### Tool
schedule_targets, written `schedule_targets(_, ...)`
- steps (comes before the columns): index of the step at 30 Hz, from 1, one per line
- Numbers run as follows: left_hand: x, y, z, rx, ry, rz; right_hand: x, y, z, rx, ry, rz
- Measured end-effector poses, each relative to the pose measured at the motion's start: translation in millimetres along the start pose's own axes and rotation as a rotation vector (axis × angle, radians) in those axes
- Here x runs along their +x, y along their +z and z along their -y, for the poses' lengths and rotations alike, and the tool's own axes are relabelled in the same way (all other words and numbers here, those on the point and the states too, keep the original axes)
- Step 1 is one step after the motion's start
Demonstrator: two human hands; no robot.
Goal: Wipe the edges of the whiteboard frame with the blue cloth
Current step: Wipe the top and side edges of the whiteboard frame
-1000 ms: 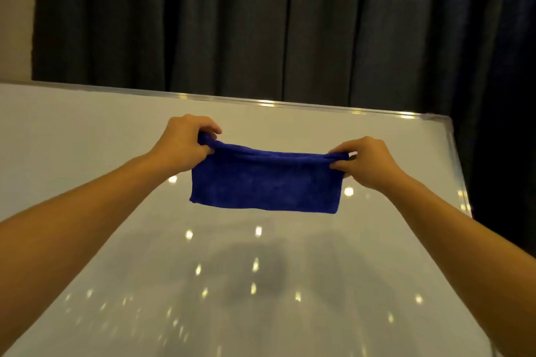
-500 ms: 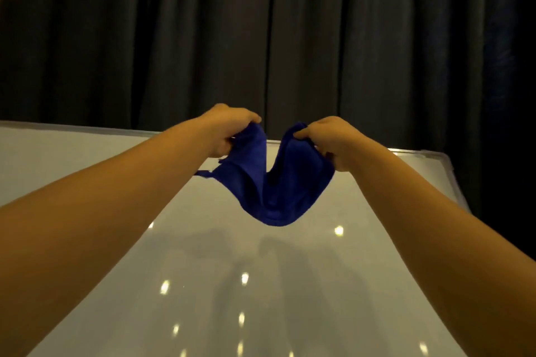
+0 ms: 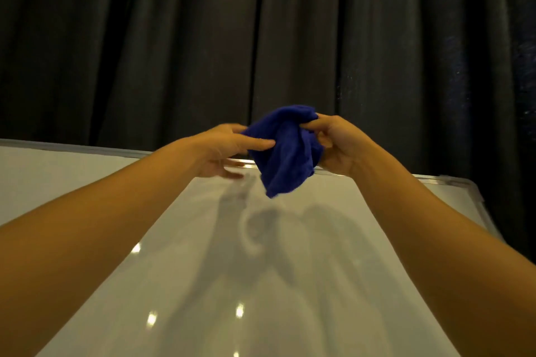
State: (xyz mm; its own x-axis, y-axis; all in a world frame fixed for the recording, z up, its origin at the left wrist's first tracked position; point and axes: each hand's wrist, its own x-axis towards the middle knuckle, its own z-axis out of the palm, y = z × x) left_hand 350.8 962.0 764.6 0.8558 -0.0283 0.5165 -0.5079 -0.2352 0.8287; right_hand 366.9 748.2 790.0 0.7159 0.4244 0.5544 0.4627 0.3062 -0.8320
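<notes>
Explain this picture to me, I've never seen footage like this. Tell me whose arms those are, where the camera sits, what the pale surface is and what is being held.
There is no machine here. A person wears a wide-angle camera on the head, so you look forward and down along their own two bare arms. The left hand and the right hand meet in the middle of the view, over the far edge of the surface. Between them is a bunched blue cloth: the right hand pinches it near the top, and the left hand's fingers press on its side. Its lower corner hangs free. The pale glossy surface below is a whiteboard with a thin metal frame along its far and right edges. Nothing else shows on it, only shadows and small light reflections. Behind hangs a dark curtain.
</notes>
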Motion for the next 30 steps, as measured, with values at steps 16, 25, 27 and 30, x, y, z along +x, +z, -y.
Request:
schedule_targets(16,90.8,-10.9,10.1,0.212,-0.017,-0.397,91.9,2.7,-26.4,-0.361,0.059,-0.598)
schedule_targets(25,110.8,-16.6,37.5,0.768,0.038,-0.413,97.6,29.4,-86.2,-1.772,-0.409,0.012)
schedule_targets(27,113.6,-24.9,35.9,0.83,0.025,-0.319,103.3,30.5,-84.7,-1.654,-0.331,0.029)
schedule_targets(30,116.1,-37.9,39.7,0.894,0.033,-0.23,112.8,24.9,-65.0,-1.556,-0.078,-0.027)
